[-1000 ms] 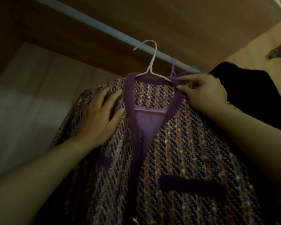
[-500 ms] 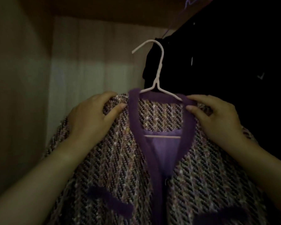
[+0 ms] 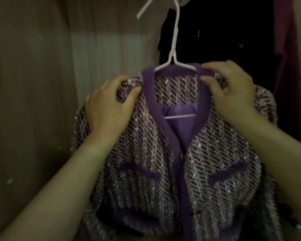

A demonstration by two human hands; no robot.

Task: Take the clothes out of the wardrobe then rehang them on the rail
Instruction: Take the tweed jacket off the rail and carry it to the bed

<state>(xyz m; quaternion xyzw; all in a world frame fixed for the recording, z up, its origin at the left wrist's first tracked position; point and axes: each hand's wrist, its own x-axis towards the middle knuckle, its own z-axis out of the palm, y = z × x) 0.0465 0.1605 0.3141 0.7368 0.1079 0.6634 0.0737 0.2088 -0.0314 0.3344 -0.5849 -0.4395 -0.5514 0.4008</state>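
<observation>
Head view is showing the jacket (image 3: pixel 163 153) hanging upright inside the wardrobe (image 3: pixel 33 84), front facing the person, shoulders running left to right and body dropping straight down. On the left shoulder the left hand (image 3: pixel 108 108) is gripping, fingers curling over the top. The right hand (image 3: pixel 233 91) is pinching the purple collar at the right shoulder, just beside the hanger (image 3: pixel 174 49). Its neck is rising between the two hands, nearer the right one, with the hook opening leftward. The hook's top is running out of frame, so I cannot tell whether it is sitting on a rail. Dark clothes (image 3: pixel 215 32) are hanging just behind, to the right.
</observation>
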